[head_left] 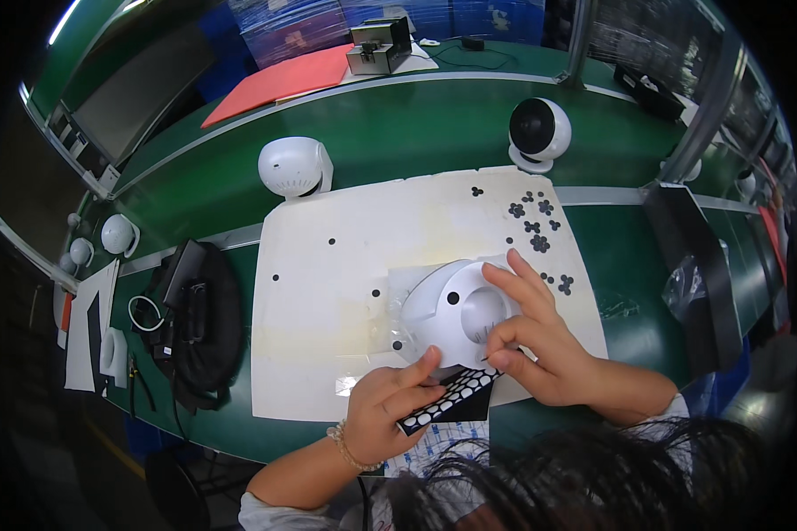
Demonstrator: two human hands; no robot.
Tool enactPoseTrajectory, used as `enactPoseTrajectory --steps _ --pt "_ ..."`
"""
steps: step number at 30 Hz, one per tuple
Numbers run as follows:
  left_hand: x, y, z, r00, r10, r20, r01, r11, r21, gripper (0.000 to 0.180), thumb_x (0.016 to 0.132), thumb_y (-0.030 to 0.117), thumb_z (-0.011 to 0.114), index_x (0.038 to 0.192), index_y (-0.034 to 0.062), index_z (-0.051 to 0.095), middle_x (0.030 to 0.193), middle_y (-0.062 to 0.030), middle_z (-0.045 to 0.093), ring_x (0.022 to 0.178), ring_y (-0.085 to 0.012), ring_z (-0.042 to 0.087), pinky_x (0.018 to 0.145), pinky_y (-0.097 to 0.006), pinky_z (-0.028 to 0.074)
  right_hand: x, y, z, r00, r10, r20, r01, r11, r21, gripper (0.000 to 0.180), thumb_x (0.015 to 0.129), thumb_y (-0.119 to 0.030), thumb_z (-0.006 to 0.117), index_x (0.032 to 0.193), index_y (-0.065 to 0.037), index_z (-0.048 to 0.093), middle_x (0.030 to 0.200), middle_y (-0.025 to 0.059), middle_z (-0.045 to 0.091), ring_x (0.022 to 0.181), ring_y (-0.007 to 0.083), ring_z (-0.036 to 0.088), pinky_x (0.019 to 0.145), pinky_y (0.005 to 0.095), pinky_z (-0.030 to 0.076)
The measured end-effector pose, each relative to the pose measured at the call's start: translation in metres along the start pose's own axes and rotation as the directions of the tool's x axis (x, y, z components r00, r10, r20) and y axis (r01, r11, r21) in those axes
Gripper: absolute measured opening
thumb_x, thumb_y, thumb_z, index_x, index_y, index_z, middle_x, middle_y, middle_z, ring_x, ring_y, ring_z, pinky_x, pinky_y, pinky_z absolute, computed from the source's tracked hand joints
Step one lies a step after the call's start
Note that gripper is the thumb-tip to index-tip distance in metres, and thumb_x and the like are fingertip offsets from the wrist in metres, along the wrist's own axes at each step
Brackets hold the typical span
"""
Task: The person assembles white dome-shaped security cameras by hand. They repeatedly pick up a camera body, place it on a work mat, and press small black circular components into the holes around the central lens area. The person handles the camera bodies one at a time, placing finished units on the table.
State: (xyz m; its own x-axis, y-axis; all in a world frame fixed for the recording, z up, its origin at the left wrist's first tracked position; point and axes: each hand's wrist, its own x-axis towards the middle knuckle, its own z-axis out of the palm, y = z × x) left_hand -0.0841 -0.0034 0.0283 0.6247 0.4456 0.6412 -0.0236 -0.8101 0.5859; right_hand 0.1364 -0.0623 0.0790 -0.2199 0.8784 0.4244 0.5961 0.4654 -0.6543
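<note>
A white rounded camera-like housing (427, 320) lies on clear film on the pale work mat, its round recessed base facing up. One black dot (452, 298) sits on its rim. My left hand (376, 409) grips a black strip sheet (456, 398) with rows of white circles, its thumb close against the housing's near edge. Over the housing's right side is my right hand (551, 350), thumb and forefinger pinched at the rim and the other fingers raised. A tiny dark bit shows at that pinch, too small to name.
Loose black dots and dot clusters (540, 242) lie on the mat (301, 336). Behind stand two white cameras, one plain-backed (294, 166), one black-faced (540, 131). A black bag (212, 327) lies left; a long black box (692, 274) stands right. Printed backing paper (443, 442) is near me.
</note>
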Motion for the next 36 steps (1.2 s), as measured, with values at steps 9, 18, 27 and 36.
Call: enactPoseTrajectory --steps 9,18,27,36 --pt "-0.002 -0.001 0.001 1.0 -0.014 -0.016 0.015 1.0 0.005 0.029 0.053 0.002 0.066 0.081 0.0042 0.061 0.122 -0.0153 0.05 0.066 -0.0188 0.06 0.057 -0.029 0.043 0.002 -0.002 0.002 0.999 0.033 0.043 -0.033 0.999 -0.001 0.004 0.08 -0.014 0.058 0.081 -0.012 0.055 0.137 0.0189 0.025 0.128 0.0424 0.013 0.099 0.0494 0.015" --pt "0.001 0.005 -0.001 0.999 -0.039 0.001 0.039 0.999 0.025 0.034 0.052 -0.005 0.073 0.083 0.0032 0.06 0.119 -0.0217 0.05 0.068 -0.0214 0.063 0.058 -0.028 0.045 -0.02 -0.003 0.005 0.945 -0.32 -0.067 0.201 0.728 -0.655 0.022 0.072 -0.026 0.065 0.092 -0.019 0.063 0.123 0.0039 0.049 0.12 0.0275 0.034 0.098 0.0462 0.014" --pt "-0.003 0.002 0.001 0.995 -0.092 0.024 0.092 0.996 -0.005 0.042 0.056 0.003 0.066 0.097 0.0054 0.056 0.125 -0.0123 0.048 0.059 -0.0207 0.053 0.055 -0.03 0.041 0.006 -0.035 0.041 0.847 -0.51 -0.149 0.431 0.823 -0.37 0.014 0.068 -0.019 0.062 0.079 -0.011 0.062 0.11 -0.0006 0.055 0.106 0.0194 0.049 0.096 0.044 0.017" --pt "0.006 0.006 -0.006 0.999 -0.028 0.034 0.026 0.998 0.058 0.032 0.056 0.003 0.068 0.087 0.0062 0.059 0.126 -0.0125 0.046 0.058 -0.0222 0.054 0.054 -0.031 0.041 0.0 -0.029 0.048 0.832 -0.546 -0.095 0.466 0.782 -0.415 0.009 0.067 -0.012 0.058 0.076 -0.012 0.061 0.107 0.0006 0.056 0.109 0.0181 0.046 0.09 0.0393 0.025"
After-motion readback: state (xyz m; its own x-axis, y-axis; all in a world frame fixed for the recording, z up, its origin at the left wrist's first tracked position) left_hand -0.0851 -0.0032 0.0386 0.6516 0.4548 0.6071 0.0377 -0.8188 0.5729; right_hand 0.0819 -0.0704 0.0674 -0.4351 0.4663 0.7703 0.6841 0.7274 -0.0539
